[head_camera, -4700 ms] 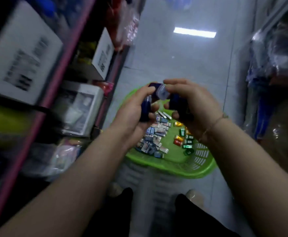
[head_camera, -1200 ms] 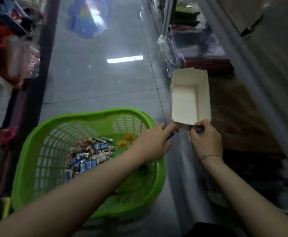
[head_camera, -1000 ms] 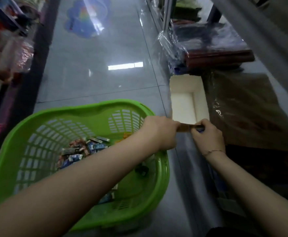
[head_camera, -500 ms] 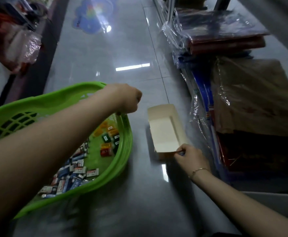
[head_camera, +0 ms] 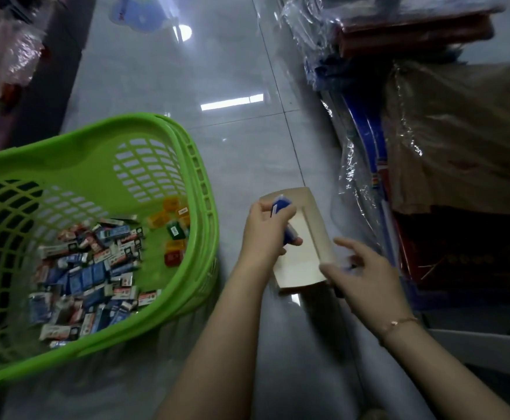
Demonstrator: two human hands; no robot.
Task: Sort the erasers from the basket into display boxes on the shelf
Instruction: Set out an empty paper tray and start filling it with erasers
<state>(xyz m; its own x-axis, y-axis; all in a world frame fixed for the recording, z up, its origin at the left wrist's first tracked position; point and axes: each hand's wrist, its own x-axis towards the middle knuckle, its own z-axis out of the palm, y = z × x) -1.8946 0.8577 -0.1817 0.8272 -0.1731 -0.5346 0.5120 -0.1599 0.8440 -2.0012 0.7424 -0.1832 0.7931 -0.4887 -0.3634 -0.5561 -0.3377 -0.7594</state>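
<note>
Over the box, our left hand pinches blue erasers; right hand, spread, at four o'clock.

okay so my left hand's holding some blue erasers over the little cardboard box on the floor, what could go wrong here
1. The left hand grips several blue erasers at once above the cardboard box; some could miss it and land on the glossy floor.
2. The box looks light, and the right hand hovers open beside it, so falling erasers might shift or tip it.
</note>
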